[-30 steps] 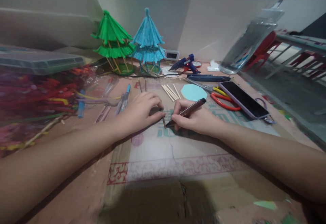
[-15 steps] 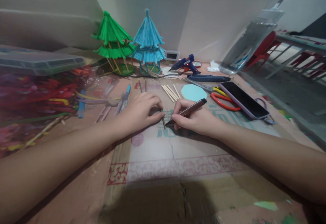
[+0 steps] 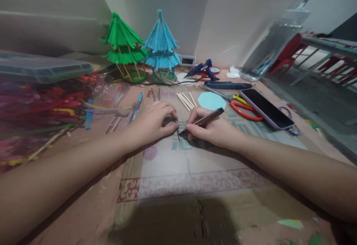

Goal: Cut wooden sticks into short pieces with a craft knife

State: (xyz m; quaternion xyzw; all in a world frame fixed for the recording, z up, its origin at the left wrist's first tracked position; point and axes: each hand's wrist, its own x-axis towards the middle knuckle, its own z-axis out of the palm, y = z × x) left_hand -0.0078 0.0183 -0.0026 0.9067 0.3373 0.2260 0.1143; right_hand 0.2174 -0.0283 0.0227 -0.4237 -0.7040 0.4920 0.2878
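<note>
My left hand (image 3: 156, 121) pinches a short thin wooden stick (image 3: 179, 136) between thumb and fingertips, just above the cardboard (image 3: 164, 163). Most of the stick is dark brown, with a paler lower end. In my right hand (image 3: 214, 130) is a brown marker (image 3: 208, 118), its black tip at the stick's side. Whether the tip touches is hard to tell. Several plain wooden sticks (image 3: 185, 101) lie beyond my hands, beside a pale turquoise octagon (image 3: 212, 100). Two darker sticks (image 3: 153, 94) rest behind my left hand.
Green (image 3: 122, 33) and blue (image 3: 161, 36) two-tiered pagoda models stand at the back. A glue gun (image 3: 205, 69), scissors (image 3: 245, 111) and a phone (image 3: 266, 108) lie to the right. Bundled coloured pipe cleaners (image 3: 50, 107) fill the left side. A clear bottle (image 3: 273, 48) stands back right.
The marker tip has shifted slightly up along the stick. Both hands otherwise keep nearly the same place and grip.
</note>
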